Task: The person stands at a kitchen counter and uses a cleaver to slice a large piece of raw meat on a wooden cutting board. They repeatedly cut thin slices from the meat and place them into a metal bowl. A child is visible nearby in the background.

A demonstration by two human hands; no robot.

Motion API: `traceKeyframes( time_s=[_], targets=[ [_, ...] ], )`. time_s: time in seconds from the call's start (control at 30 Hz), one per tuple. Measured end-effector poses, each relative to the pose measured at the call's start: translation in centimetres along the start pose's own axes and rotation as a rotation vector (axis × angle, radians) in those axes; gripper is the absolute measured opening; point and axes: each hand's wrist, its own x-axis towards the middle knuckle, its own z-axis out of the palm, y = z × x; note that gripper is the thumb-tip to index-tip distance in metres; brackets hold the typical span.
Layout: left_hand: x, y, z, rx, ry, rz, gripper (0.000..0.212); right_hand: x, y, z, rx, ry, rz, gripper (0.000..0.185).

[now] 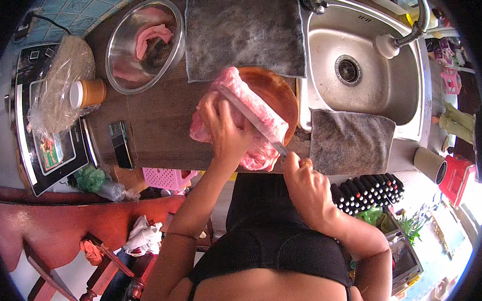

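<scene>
A large slab of raw meat (259, 105) lies across a round wooden cutting board (276, 88) and juts past its left side. My left hand (223, 125) presses down on the meat with spread fingers. In my right hand (305, 182) is the handle of a long kitchen knife (255, 119). Its blade runs diagonally over the meat, to the right of my left fingers; how deep the edge sits cannot be told. Beyond the board, at the upper left, a strip of meat (155, 37) rests in a steel bowl (112, 63).
Behind the board a grey towel (244, 33) covers the counter. A steel sink (367, 92) adjoins on the right, with a second grey cloth (351, 141) at its front edge. Leftward are a phone (120, 145), a lidded jar (88, 93), a plastic bag (66, 85) and a cooktop (31, 159).
</scene>
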Motion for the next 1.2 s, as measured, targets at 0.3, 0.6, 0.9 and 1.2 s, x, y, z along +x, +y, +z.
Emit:
traceKeyframes(
  time_s=[0.3, 0.6, 0.9, 1.2],
  targets=[
    [0.5, 0.0, -0.4, -0.037, -0.023, -0.027, 0.052, 8.6, -3.7, 0.8, -0.063, 0.248, -0.037, 0.011],
    [0.0, -0.4, 0.1, -0.024, 0.007, 0.017, 0.042, 1.0, -1.6, 0.9, 0.019, -0.037, 0.111, 0.012],
    [0.3, -1.4, 0.7, -0.022, 0.031, 0.016, 0.04, 8.3, -3.3, 0.5, 0.057, 0.207, -0.048, 0.014],
    [0.1, -0.7, 0.3, -0.09, 0.071, 0.045, 0.042, 9.9, -3.8, 0.7, 0.096, 0.194, -0.008, 0.014]
  ],
)
